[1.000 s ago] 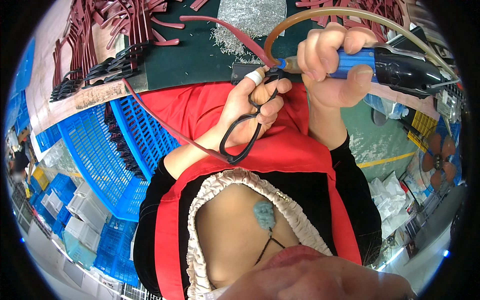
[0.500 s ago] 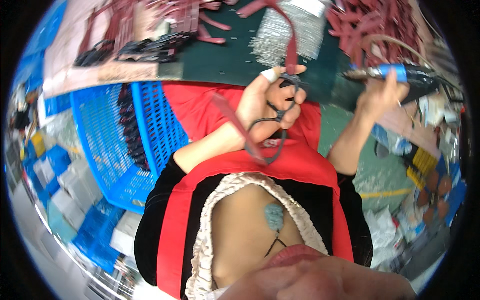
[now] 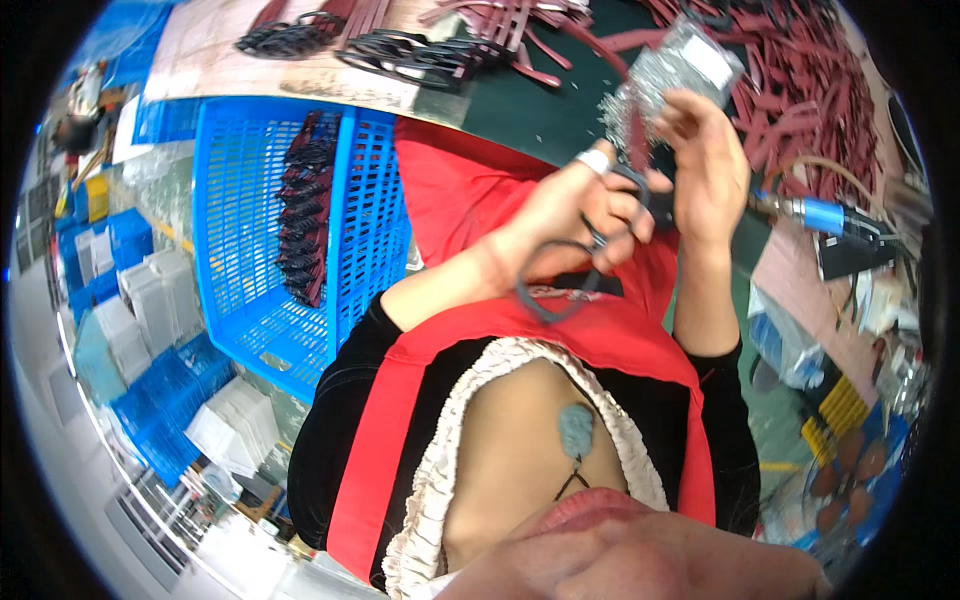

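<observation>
My left hand (image 3: 590, 215), with white tape on the thumb, is closed round a pair of eyeglasses (image 3: 545, 305) with dark round rims and a burgundy temple arm (image 3: 638, 135) pointing away from me. Just right of it, my right hand (image 3: 708, 165) is raised with fingers apart and bent, slightly blurred, and nothing visible in them. Its fingertips are near a heap of tiny silver metal pieces (image 3: 665, 85) on a clear bag. A power screwdriver (image 3: 822, 215) with a blue band lies on the bench to the right.
Many loose burgundy temple arms (image 3: 800, 110) are heaped at the far right. Dark-rimmed eyeglasses (image 3: 430, 55) with burgundy arms lie in rows at the far left of the bench. A blue plastic basket (image 3: 235, 230) stands at my left, holding a stack of glasses (image 3: 305, 210).
My right hand has let go of the power screwdriver and moved left, up to the eyeglasses. My left hand still holds them and has shifted slightly right in the picture; the view has also swung.
</observation>
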The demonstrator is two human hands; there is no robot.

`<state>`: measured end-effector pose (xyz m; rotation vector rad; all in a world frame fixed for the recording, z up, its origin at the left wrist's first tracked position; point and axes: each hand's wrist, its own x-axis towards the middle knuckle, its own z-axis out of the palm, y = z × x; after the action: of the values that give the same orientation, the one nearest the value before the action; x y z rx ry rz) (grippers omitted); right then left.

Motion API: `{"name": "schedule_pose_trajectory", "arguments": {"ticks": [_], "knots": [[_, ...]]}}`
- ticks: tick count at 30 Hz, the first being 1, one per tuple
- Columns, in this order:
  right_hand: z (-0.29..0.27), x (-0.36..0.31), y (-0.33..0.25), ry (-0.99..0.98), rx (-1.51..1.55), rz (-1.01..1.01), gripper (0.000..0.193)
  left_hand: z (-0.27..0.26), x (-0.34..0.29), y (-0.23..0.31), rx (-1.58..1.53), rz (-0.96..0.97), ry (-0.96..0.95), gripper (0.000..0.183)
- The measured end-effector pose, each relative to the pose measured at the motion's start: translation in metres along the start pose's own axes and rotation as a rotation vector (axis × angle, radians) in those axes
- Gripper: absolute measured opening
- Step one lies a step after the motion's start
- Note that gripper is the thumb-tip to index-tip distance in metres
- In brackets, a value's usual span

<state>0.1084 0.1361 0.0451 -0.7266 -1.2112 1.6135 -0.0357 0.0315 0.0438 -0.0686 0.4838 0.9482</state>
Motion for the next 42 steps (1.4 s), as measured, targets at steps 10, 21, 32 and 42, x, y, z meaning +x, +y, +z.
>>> {"name": "schedule_pose_trajectory", "arguments": {"ticks": [10, 21, 32, 42], "knots": [[-0.018, -0.033, 0.021, -0.037, -0.154, -0.071, 0.019, -0.079, 0.01, -0.035, -0.579, 0.155, -0.442, 0.064], [-0.018, -0.047, 0.034, -0.02, -0.165, 0.012, 0.019, -0.081, 0.016, -0.034, -0.619, 0.119, -0.54, 0.064], [-0.027, -0.048, 0.041, 0.006, -0.093, 0.008, 0.019, -0.034, -0.096, 0.077, -0.06, 1.039, 0.791, 0.045], [-0.026, -0.045, 0.042, -0.025, -0.117, 0.002, 0.017, -0.069, -0.14, 0.153, 0.278, 1.518, 1.094, 0.035]]}}
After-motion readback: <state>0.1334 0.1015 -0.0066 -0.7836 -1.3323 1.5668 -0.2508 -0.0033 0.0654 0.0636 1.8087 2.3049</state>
